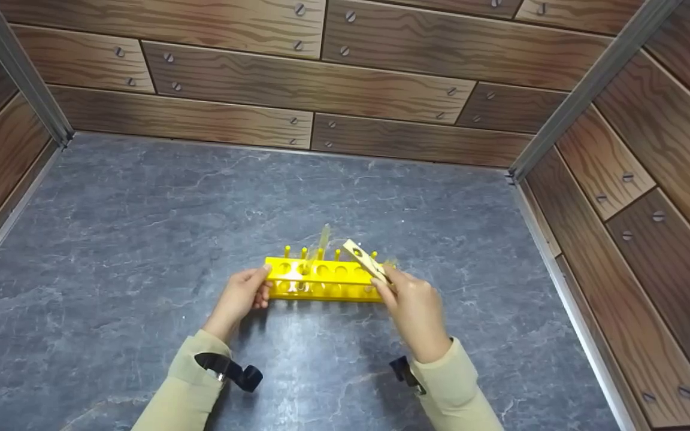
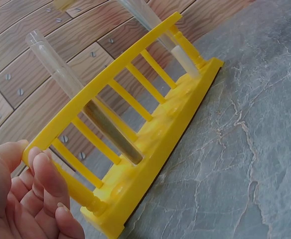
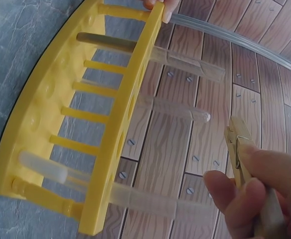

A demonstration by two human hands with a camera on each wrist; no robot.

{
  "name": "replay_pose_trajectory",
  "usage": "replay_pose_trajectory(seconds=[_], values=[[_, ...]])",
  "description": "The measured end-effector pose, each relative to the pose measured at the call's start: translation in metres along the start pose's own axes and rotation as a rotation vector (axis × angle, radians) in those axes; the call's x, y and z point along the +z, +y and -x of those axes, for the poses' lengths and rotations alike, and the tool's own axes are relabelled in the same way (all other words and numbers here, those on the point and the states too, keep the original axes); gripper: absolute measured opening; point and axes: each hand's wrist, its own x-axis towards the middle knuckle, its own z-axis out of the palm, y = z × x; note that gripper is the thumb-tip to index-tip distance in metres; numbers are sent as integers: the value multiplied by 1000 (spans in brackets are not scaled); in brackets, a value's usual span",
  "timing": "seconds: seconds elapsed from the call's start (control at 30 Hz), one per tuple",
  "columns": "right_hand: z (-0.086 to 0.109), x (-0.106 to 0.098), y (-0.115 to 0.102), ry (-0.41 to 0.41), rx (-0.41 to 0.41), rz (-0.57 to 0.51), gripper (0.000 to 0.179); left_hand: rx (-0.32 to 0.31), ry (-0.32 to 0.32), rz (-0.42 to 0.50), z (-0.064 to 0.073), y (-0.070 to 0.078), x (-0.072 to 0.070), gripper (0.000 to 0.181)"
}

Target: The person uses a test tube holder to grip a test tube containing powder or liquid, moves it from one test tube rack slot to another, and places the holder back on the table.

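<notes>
A yellow test tube rack [image 1: 321, 293] stands on the floor-like surface. My left hand [image 1: 243, 296] pinches the left end of its top rail. My right hand [image 1: 420, 308] grips a wooden test tube holder [image 1: 364, 258], which slants above the rack's right end; its tips [image 3: 231, 127] touch no tube in the right wrist view. One test tube with dark contents [image 2: 110, 132] sits upright near the left end. Another, with white contents [image 3: 46, 167], occupies the right end. A clear tube [image 3: 180, 109], rounded end up, stands behind the rack, seemingly on a peg; its lower part is hidden.
Grey marbled surface [image 1: 201, 209] spreads around the rack. Wood-plank patterned walls [image 1: 381, 102] enclose it at the back and sides, with metal strips at the corners. Several upright yellow pegs [image 1: 287, 251] line the rack's rear edge.
</notes>
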Motion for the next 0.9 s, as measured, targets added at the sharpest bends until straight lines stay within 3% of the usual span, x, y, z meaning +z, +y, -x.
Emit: replay_pose_trajectory(seconds=[0.9], values=[[9, -10, 22, 32, 63, -21, 22, -6, 19, -9, -5, -6, 1, 37]])
